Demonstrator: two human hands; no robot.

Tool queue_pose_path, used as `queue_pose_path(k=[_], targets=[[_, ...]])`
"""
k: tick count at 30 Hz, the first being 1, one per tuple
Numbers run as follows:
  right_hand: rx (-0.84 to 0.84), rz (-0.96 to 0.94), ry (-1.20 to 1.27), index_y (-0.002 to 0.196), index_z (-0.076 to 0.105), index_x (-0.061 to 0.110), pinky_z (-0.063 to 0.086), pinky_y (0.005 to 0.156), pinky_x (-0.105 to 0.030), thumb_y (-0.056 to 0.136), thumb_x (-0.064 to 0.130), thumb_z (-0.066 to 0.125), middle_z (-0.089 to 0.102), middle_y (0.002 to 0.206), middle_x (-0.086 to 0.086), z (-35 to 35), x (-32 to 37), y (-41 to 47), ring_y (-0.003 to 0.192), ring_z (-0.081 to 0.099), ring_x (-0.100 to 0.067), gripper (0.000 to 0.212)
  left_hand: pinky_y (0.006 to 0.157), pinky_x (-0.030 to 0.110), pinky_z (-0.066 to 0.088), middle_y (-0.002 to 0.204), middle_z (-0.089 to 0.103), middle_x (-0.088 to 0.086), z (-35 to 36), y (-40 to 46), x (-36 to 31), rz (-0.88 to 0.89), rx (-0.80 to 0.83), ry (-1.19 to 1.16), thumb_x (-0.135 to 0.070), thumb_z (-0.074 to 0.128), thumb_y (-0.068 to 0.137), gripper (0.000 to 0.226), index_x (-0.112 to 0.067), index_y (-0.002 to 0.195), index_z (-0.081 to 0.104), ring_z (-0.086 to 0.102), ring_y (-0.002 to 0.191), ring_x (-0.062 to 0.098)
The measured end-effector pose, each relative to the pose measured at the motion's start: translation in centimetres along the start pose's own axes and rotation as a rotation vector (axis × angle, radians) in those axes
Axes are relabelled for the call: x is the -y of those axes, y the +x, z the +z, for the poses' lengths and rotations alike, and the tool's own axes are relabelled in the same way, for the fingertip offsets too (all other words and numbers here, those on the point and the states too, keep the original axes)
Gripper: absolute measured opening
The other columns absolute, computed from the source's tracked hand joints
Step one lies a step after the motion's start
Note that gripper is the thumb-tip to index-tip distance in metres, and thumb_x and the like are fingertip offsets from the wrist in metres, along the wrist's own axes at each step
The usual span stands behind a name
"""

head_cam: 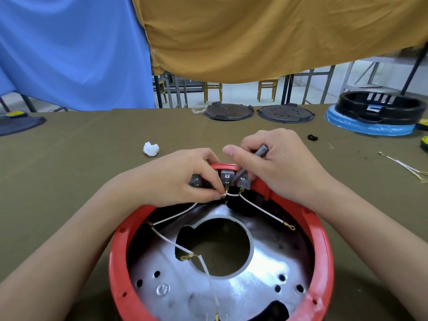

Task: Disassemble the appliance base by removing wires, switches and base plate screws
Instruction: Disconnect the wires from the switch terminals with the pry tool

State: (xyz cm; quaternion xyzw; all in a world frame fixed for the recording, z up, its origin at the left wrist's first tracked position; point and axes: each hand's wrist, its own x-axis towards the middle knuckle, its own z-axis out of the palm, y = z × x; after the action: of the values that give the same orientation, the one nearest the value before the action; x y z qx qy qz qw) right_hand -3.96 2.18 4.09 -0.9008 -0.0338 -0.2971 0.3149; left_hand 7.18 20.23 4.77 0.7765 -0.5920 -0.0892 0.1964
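Fingers (214, 196) of the left hand (183, 179) pinch a short white wire (231, 194) just below the grey switches (227, 178), probably to steady it or tug its terminal free. Right hand (273, 163) curls round a grey tool (253, 162), tip angled down between two switches, likely to lever a connector off. Both hands work at the far rim of the red appliance base (118, 246), which rests open side up on the olive surface (92, 158). More loose wires trail nearer the viewer, across the metal plate (266, 286).
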Motion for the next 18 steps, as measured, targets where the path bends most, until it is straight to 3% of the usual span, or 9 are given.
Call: queue_pose_path(k=[3,6,12,18], targets=[[0.032,0.008,-0.024,0.054,0.056,0.021,0.042,0.058,-0.04,0.094,0.047,0.06,0.058,0.051,-0.007,0.12,0.11,0.14,0.057,0.054,-0.025,0.048,0.098,0.035,0.044,0.12,0.057,-0.006,0.04,0.02,-0.01,0.003,-0.001,0.012,-0.032,0.072,0.087,0.01,-0.035,0.095,0.079,0.058,0.108,0.009],[0.059,0.044,0.016,0.055,0.059,0.017,0.036,0.049,-0.028,0.095,0.043,0.062,0.058,0.049,-0.004,0.1,-0.09,0.36,0.047,0.047,-0.01,0.048,0.097,0.034,0.044,0.118,0.057,-0.008,0.08,0.02,0.01,0.0,-0.004,0.012,-0.032,0.073,0.087,0.01,-0.036,0.094,0.079,0.058,0.107,0.008],[0.075,0.174,0.194,0.059,0.067,0.012,0.032,0.046,-0.011,0.097,0.037,0.062,0.054,0.044,0.003,0.17,-0.57,0.81,0.04,0.043,-0.003,0.046,0.094,0.031,0.045,0.112,0.056,-0.008,0.1,0.03,-0.01,-0.002,-0.004,0.012,-0.03,0.073,0.087,0.01,-0.034,0.093,0.079,0.057,0.102,0.008],[0.026,0.091,0.141,0.06,0.067,0.013,0.037,0.05,-0.016,0.097,0.04,0.062,0.059,0.047,0.004,0.06,-0.51,0.15,0.044,0.05,-0.005,0.045,0.095,0.03,0.044,0.114,0.056,-0.009,0.08,-0.05,0.0,-0.011,0.004,0.004,-0.032,0.073,0.087,0.01,-0.036,0.094,0.079,0.057,0.103,0.008]])
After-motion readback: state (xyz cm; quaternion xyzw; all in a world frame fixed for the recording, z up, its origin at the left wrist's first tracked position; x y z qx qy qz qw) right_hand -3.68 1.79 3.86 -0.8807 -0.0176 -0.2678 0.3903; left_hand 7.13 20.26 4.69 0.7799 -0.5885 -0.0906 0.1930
